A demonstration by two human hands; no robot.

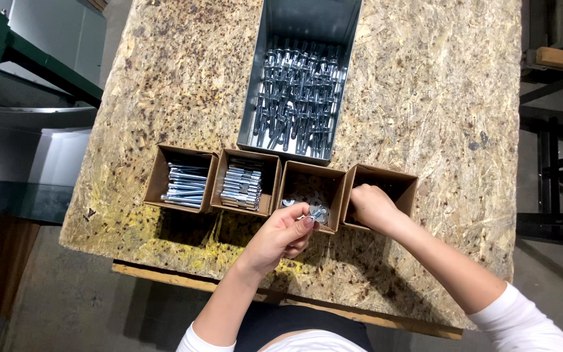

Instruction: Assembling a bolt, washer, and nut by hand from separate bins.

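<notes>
1. Chipboard bench [425, 98]: metal bin [307, 39] already well filled with assembled bolts [298, 98].
2. Four cardboard boxes; first box [180, 177] and second box [247, 182] remain well stocked with parts, so much is left.
3. Left hand [281, 238] pinches a small washer assembly [317, 212] over the third box [311, 189].
4. Right hand [373, 205] reaches into the fourth box [386, 186]; fingers curled, grasp hidden, cannot tell.

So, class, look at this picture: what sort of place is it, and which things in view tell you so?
Probably a workshop or assembly bench. A rough chipboard worktop carries a metal bin of bolts and cardboard boxes of sorted fasteners; the left hand holds small metal parts.
</notes>
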